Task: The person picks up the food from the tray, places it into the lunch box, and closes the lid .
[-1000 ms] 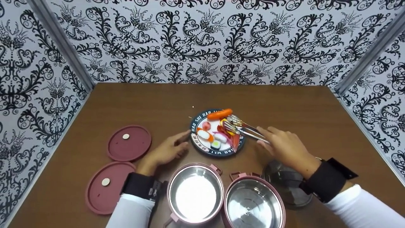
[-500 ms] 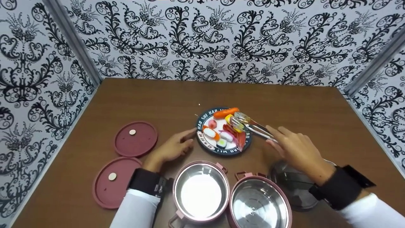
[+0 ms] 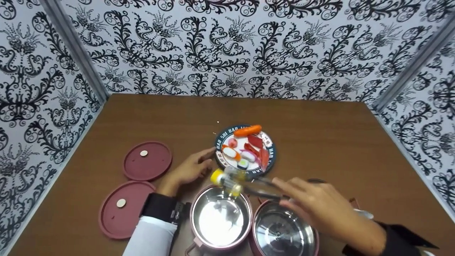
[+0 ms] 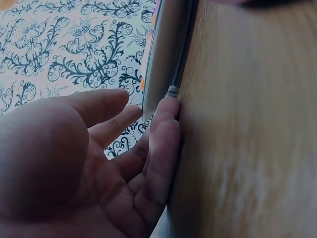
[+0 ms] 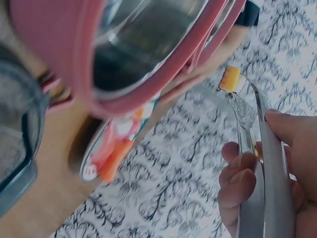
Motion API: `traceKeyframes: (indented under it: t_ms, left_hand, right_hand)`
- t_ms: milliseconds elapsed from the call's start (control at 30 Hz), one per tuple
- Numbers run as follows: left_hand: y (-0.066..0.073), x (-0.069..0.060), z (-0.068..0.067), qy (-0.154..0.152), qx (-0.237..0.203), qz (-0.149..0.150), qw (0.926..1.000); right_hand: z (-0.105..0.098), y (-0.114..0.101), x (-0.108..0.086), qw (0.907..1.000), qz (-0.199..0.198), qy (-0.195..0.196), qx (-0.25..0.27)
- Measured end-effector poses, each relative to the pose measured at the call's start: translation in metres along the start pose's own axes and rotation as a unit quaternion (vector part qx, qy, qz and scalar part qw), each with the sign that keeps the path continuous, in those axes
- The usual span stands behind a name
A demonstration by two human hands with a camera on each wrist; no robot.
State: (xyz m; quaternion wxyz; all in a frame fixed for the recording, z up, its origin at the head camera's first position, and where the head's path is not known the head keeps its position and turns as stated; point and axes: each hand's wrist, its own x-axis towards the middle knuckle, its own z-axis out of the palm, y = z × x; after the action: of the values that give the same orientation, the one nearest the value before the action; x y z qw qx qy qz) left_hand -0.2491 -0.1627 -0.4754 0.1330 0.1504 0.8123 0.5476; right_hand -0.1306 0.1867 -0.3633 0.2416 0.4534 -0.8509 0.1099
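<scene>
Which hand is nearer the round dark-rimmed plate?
Left. The left hand is at the left rim of the plate; the right hand is farther, to its lower right in the head view.

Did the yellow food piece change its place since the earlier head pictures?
Yes: the tongs have carried the yellow food piece off the plate, past its near edge, toward the left pot.

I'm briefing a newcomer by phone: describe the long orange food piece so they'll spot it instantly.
On the brown wooden table, find the round plate with a dark, lettered rim. The long orange food piece lies at its far edge. It alone is rod-shaped and orange all over.
</scene>
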Motion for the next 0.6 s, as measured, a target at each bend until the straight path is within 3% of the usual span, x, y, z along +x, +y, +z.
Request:
traceKeyframes:
  t_ms: [300, 600]
  left_hand:
    - [0.001, -0.005, -0.002, 0.025, 0.037, -0.015, 0.9989]
    - [0.003, -0.001, 0.001, 0.016, 0.052, -0.008, 0.9985]
  right_hand:
    - [0.012, -0.013, 0.005, 0.9923, -0.020, -0.122, -0.008]
    - [0.021, -0.017, 0.014, 0.9834, -0.048, -0.163, -0.064]
